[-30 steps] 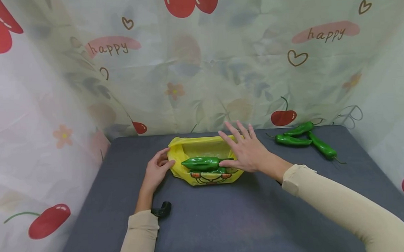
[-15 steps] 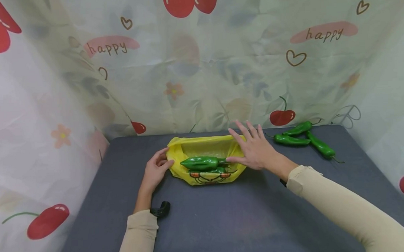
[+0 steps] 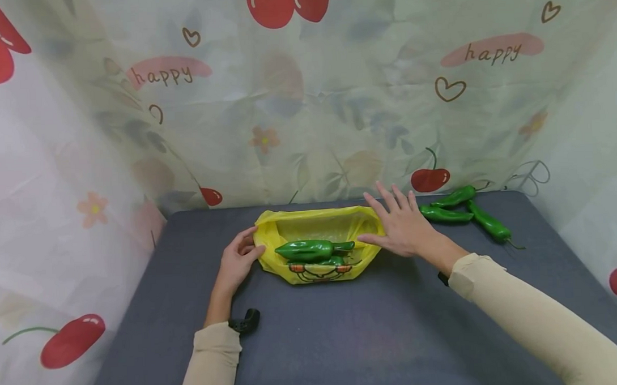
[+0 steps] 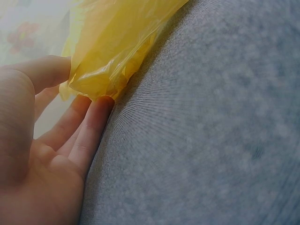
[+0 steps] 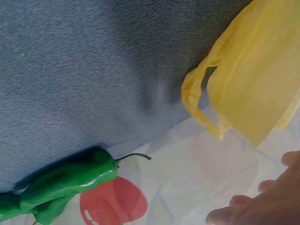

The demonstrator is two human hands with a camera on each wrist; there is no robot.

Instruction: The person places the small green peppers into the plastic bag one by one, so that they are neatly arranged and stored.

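Observation:
A yellow plastic bag (image 3: 271, 237) lies with its mouth spread, a green pepper (image 3: 305, 250) inside and part of another (image 3: 333, 261) beneath it. At the bag's left end my left hand (image 3: 237, 260) holds the edge between thumb and fingers; the left wrist view shows the hand (image 4: 51, 154) at the yellow plastic (image 4: 117, 42). My right hand (image 3: 404, 229) is spread at the bag's right end, its thumb over the rim, holding nothing. In the right wrist view, the fingers (image 5: 262, 206) show beside the bag (image 5: 258, 70), which has a loop at its edge.
Three green peppers (image 3: 490, 223) lie at the table's back right, just beyond my right hand; some also show in the right wrist view (image 5: 70, 180). A printed curtain (image 3: 327, 129) stands behind the dark table (image 3: 344, 338) and along both sides.
My right hand has moved right, from over the pepper's stem to the bag's right end, uncovering the stem. The bag's right side now reaches further right. My left hand has stayed in place.

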